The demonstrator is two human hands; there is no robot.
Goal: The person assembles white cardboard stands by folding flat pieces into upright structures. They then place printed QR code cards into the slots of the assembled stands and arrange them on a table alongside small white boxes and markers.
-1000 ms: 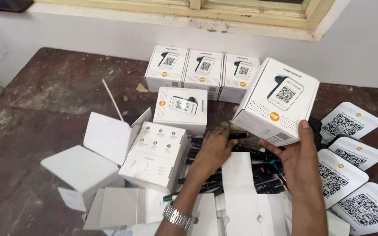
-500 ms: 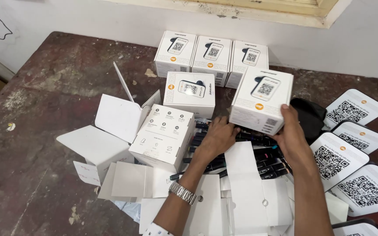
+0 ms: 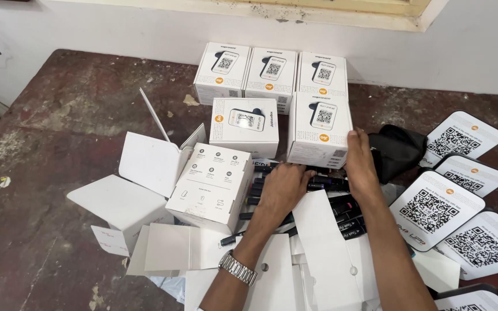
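My right hand point(image 3: 362, 164) grips the right side of a white product box point(image 3: 320, 130) that stands on the table in front of a row of three like boxes point(image 3: 272, 72). My left hand point(image 3: 283, 185) lies palm down on a heap of black marker pens point(image 3: 329, 190) just below that box, with a metal watch point(image 3: 238, 269) on its wrist. Another white box point(image 3: 244, 126) sits to the left of the held one. A box turned face down point(image 3: 211, 184) lies left of my left hand.
Opened white cartons and flat card inserts point(image 3: 145, 173) are strewn over the near table. White square code placards point(image 3: 436, 208) lie at the right, with a black pouch point(image 3: 396, 151) beside them. The worn dark tabletop point(image 3: 64, 115) meets a white wall behind.
My right hand has brought the white box down from the air and set it on the table beside the other boxes. My left hand stays on the pens.
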